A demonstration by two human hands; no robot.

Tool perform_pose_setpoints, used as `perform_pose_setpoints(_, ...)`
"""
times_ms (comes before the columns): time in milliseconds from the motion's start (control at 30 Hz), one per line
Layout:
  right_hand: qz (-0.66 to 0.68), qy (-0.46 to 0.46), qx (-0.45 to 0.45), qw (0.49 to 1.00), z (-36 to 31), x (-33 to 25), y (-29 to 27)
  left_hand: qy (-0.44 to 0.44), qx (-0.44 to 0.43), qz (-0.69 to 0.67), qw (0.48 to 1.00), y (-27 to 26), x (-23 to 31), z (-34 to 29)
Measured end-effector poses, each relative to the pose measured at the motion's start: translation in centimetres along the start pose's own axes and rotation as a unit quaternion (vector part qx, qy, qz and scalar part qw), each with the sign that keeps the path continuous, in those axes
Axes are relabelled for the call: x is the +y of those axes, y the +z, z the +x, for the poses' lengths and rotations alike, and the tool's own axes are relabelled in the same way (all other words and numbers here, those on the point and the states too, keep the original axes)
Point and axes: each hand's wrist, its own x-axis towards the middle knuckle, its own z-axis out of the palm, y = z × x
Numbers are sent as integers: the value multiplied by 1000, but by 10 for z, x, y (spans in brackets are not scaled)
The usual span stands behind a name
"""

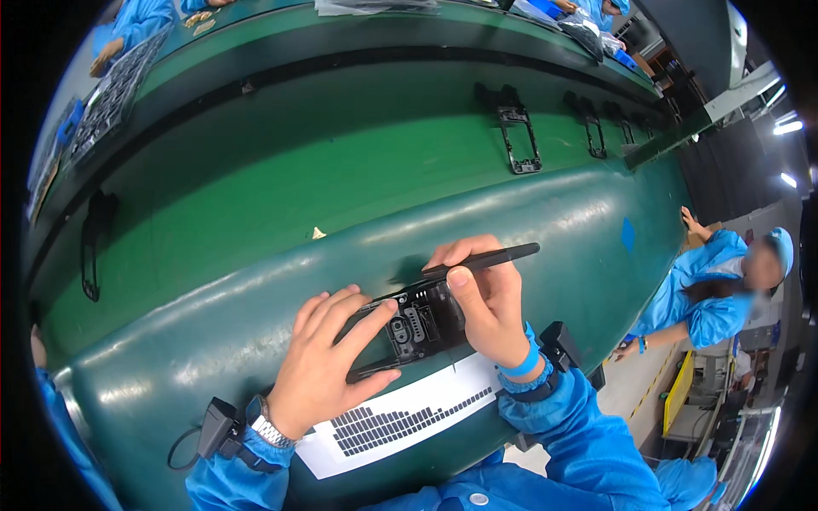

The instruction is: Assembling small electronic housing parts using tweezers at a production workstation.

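A black plastic device housing (411, 330), with an opening and ribbed parts inside it, lies before me on the green work surface. My left hand (328, 362) grips its left end, with the index finger along the top edge and the thumb near the lower edge. Held in the fingers of my right hand (490, 311) is a slim black pen-shaped tool (503, 256), which points to the right. That hand's lower part rests by the housing's right end. Under the hands lies a white sheet (328, 460) bearing rows of small black rectangular pieces (375, 430).
Beyond the rounded table edge, a green belt (281, 179) carries black frames (520, 140) at the right and another frame (94, 247) at the left. A co-worker in blue (707, 289) is at the right. Trays (119, 94) stand far left.
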Motion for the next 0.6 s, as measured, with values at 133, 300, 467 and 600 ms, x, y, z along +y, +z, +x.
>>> perform_pose_setpoints(133, 40, -44, 146, 987, 9, 0, -10, 9, 34, -12, 999, 12, 0, -5)
perform_pose_setpoints(300, 79, -40, 281, 956, 20, 17, -30, -53, 172, 109, 978, -13, -29, 29)
perform_pose_setpoints(467, 92, -3, 282, 955, 18, 17, -27, -109, 226, 159, 955, -48, -103, 94)
perform_pose_setpoints(600, 97, 9, 273, 957, 18, 16, -12, -92, 250, 232, 936, -59, -110, 83)
